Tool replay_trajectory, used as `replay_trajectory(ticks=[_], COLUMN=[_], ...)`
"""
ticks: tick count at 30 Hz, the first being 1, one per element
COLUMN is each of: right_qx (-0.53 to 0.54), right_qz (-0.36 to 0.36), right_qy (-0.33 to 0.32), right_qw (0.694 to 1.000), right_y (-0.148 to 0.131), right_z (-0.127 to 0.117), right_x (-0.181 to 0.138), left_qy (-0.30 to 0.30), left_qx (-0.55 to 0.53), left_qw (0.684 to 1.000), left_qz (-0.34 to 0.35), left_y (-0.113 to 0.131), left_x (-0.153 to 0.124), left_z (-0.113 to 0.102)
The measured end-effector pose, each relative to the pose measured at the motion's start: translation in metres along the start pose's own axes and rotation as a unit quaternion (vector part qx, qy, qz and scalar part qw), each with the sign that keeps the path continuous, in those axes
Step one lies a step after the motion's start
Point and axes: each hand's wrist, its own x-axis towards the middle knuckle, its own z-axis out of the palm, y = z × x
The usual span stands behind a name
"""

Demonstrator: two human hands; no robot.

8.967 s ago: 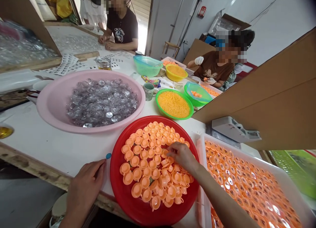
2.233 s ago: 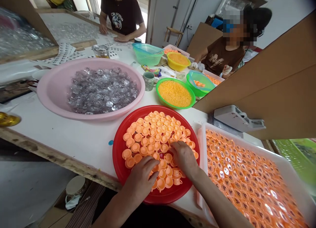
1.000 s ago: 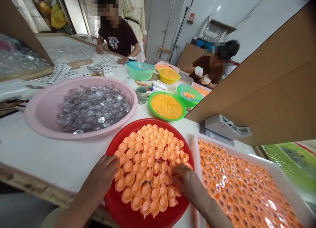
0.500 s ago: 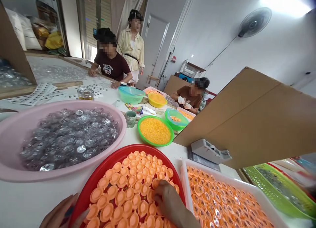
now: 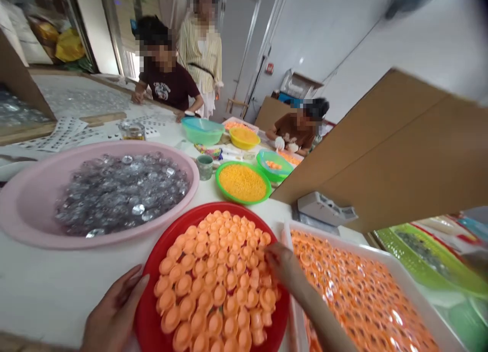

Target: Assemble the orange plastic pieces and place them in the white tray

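A red round tray (image 5: 152, 263) in front of me holds several small orange plastic cups (image 5: 213, 281) laid side by side. My left hand (image 5: 114, 311) rests on the white table against the tray's left rim, fingers apart, holding nothing. My right hand (image 5: 284, 265) lies over the tray's right edge, fingertips touching the orange cups there; whether it pinches one is unclear. A white crate (image 5: 400, 270) at my right is full of the same orange cups with shiny tops.
A pink basin (image 5: 23, 215) of clear plastic pieces stands at left. Behind the tray are a green bowl of yellow grains (image 5: 243, 183), a mug (image 5: 205, 166) and more bowls. A cardboard sheet (image 5: 389, 154) leans at right. Three other people are at the table's far end.
The camera tilted up and then partly back down. My left hand slid off the cups to the tray's left rim. My right hand moved toward the tray's right edge.
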Motion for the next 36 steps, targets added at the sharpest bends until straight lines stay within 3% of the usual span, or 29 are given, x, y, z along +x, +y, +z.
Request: replay_trajectory(ticks=[3, 10, 16, 22, 29, 32, 36], right_qx=[0.012, 0.036, 0.02, -0.004, 0.072, 0.118, 0.208], right_qz=[0.033, 0.004, 0.026, 0.0, 0.009, 0.018, 0.035], right_qy=[-0.018, -0.033, -0.003, -0.126, -0.103, -0.083, -0.038], right_qw=[0.999, 0.999, 0.999, 0.992, 0.992, 0.989, 0.977], right_y=[0.016, 0.006, 0.009, -0.009, -0.006, 0.001, 0.012], right_z=[-0.011, -0.003, -0.022, -0.015, -0.009, -0.011, -0.017], right_x=[-0.01, -0.017, -0.032, -0.058, -0.052, -0.049, -0.045], left_qy=[-0.049, -0.044, -0.038, -0.049, -0.061, -0.039, 0.053], left_qx=[-0.029, -0.073, -0.084, -0.091, -0.063, -0.037, 0.025], left_qw=[0.997, 0.996, 0.996, 0.995, 0.995, 0.996, 0.992], left_qz=[-0.05, -0.024, -0.004, 0.014, 0.05, 0.066, 0.115], left_y=[0.017, 0.017, 0.016, 0.01, 0.011, 0.011, 0.02], left_x=[-0.006, -0.01, -0.009, -0.004, -0.007, -0.008, -0.017], left_z=[0.002, 0.004, 0.004, 0.002, 0.001, -0.001, -0.003])
